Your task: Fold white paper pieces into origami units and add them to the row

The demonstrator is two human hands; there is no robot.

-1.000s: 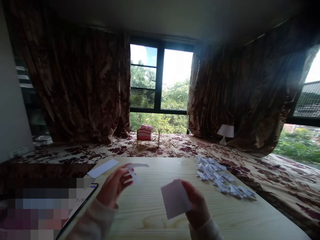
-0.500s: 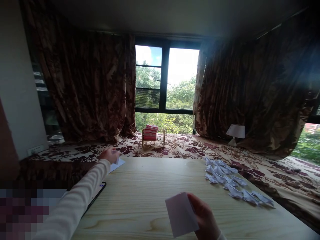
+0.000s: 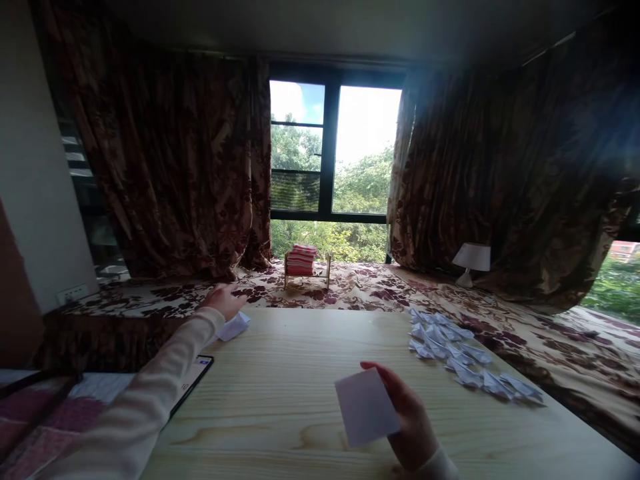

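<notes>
My right hand (image 3: 411,412) is closed on a small square sheet of white paper (image 3: 367,407), held up over the near part of the wooden table (image 3: 280,380). The sheet is flat and tilted toward me. At the table's far left corner my left hand (image 3: 223,301) reaches out, its fingers stretched to the right. Just beneath it lies white paper (image 3: 234,327) with a raised or bent edge; whether the fingertips touch it is hard to make out. Several folded white paper pieces (image 3: 445,343) lie in rows at the table's right side.
A tablet-like device (image 3: 193,383) lies at the left edge, partly under my left sleeve. Beyond the table, a patterned cloth (image 3: 370,287) covers a ledge bearing a small rack with striped folded cloths (image 3: 301,260) and a white lamp (image 3: 471,259). Curtains flank the window.
My left hand has risen slightly off the paper at the far left corner, where a bent edge now shows. My right hand has lifted the square sheet a little. The view has tilted slightly.
</notes>
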